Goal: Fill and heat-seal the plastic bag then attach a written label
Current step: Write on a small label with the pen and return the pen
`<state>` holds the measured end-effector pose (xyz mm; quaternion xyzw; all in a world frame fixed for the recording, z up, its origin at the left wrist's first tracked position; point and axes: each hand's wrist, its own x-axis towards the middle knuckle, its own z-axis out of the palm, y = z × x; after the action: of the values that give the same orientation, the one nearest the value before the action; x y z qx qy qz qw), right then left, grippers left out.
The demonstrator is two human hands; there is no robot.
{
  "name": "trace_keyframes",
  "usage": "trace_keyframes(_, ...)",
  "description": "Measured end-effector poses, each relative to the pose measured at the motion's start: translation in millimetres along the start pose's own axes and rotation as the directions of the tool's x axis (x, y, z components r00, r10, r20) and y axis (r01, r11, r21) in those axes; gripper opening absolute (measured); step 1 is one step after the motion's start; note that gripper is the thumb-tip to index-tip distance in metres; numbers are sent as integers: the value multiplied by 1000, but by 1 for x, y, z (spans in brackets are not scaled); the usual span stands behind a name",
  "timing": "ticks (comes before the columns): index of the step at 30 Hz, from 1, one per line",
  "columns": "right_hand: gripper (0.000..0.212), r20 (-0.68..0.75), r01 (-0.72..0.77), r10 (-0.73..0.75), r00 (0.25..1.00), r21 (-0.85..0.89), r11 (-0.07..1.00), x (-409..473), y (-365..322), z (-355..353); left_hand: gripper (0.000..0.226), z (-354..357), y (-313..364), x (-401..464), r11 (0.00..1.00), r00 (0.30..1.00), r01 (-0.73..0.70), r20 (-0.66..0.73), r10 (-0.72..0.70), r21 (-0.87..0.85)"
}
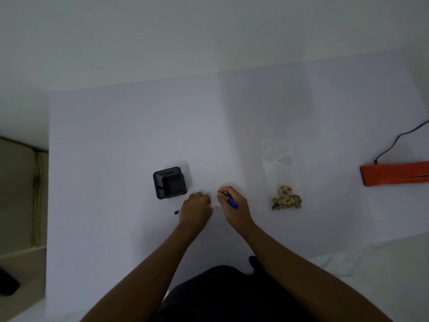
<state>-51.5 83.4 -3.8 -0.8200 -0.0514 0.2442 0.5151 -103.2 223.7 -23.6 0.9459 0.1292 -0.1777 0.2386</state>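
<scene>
A clear plastic bag [281, 168] lies on the white table, with brown speckled cookie pieces [286, 198] at its near end. My right hand [232, 205] is closed around a blue pen [232, 202], its tip down near a small white label [217, 205] on the table. My left hand [196, 206] rests flat beside it, fingers pressing on the label's left side. A blue pen cap [176, 212] lies just left of my left hand. The label is mostly hidden by both hands.
A black mesh pen holder [170, 182] stands just beyond my left hand. An orange heat sealer [394, 173] with a black cord [399, 140] lies at the right edge. A cardboard box [21, 205] sits left of the table [116, 135].
</scene>
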Motion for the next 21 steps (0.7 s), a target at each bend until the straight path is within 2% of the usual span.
trace_keyframes(5,13,20,67,-66,998,-66,996,0,3,3,10,-1,-1,0,999,1000,0,7,1,-40)
trace_keyframes(9,24,77,145,-133,988,-165,976,1,9,4,9,-1,-1,1,998,1000,6,14,-5,-62)
trace_keyframes(15,48,181,204,-147,972,-355,912,-2,18,5,7,-3,3,-1,997,1000,5,-14,-6,-81)
trace_keyframes(21,55,234,202,-105,967,-443,874,-4,22,8,7,-3,3,-2,993,1000,11,-19,-13,-119)
